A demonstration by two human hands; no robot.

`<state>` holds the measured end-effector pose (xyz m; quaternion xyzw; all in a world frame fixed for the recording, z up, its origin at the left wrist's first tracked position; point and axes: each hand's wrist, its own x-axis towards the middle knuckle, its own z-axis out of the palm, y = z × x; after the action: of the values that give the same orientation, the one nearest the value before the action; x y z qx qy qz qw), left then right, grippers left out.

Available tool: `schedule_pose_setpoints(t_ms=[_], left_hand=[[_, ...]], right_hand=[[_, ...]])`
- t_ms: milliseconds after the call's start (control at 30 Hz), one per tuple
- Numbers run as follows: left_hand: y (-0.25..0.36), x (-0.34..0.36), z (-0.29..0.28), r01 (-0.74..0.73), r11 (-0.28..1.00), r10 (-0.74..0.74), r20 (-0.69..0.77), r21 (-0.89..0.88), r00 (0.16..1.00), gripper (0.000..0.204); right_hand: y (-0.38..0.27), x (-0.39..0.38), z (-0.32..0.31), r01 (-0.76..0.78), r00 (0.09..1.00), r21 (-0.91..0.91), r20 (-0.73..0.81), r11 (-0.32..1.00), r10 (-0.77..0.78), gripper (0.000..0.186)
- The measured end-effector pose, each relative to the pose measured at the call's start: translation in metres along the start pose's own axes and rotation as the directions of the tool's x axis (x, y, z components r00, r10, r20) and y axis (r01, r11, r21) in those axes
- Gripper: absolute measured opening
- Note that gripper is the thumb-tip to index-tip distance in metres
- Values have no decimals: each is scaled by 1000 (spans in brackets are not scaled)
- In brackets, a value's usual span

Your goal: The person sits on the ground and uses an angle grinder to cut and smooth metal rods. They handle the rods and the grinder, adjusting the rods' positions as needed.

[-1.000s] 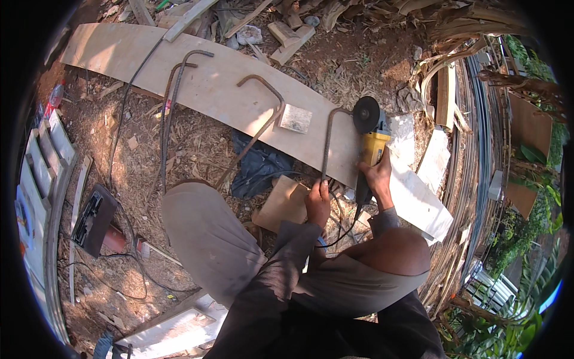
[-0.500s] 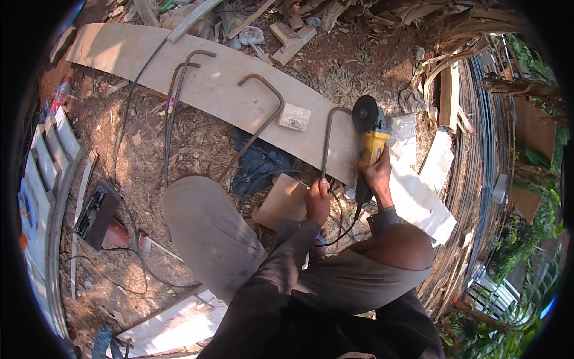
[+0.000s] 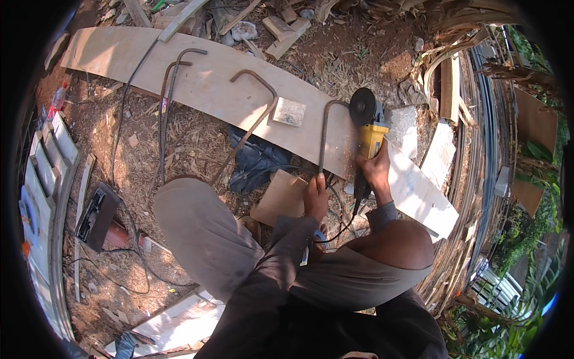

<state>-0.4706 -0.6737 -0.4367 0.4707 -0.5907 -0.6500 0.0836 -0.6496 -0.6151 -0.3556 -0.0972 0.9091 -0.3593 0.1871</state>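
Observation:
My right hand (image 3: 375, 169) is closed around the body of a yellow angle grinder (image 3: 371, 139), whose black disc (image 3: 361, 105) sits beside the bent end of a rusty steel rod (image 3: 323, 134). My left hand (image 3: 315, 196) grips that rod near its lower end. Beneath the rod's upper part lies a long, pale plywood board (image 3: 206, 81). Other bent rods (image 3: 250, 134) rest across it to the left, along with a small wooden block (image 3: 289, 111). The grinder's cord runs down between my knees; I cannot tell whether the disc is spinning.
A dark power tool (image 3: 95, 216) lies on the ground at left beside slanted planks (image 3: 51, 191). Dark plastic sheeting (image 3: 257, 161) and a square board (image 3: 278, 197) lie before me. Pale boards (image 3: 421, 200), long timber and bars (image 3: 478, 137) are at right, scrap wood (image 3: 287, 37) beyond.
The whole scene sits slightly higher and further left in the view. My grips on the rod and grinder look the same as before.

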Motion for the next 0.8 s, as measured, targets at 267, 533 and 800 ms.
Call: schedule_pose_setpoints(t_ms=[267, 533, 800], left_hand=[[-4, 1, -1, -25, 998, 25, 9, -53, 1000, 44], [-11, 2, 3, -75, 996, 74, -20, -50, 997, 42], [-7, 2, 0, -7, 998, 9, 31, -67, 999, 40]], right_hand=[[-1, 2, 0, 1, 1000, -39, -9, 999, -1, 72], [-8, -4, 2, 4, 1000, 5, -12, 1000, -4, 70], [-10, -5, 1, -35, 999, -8, 0, 999, 35, 70]])
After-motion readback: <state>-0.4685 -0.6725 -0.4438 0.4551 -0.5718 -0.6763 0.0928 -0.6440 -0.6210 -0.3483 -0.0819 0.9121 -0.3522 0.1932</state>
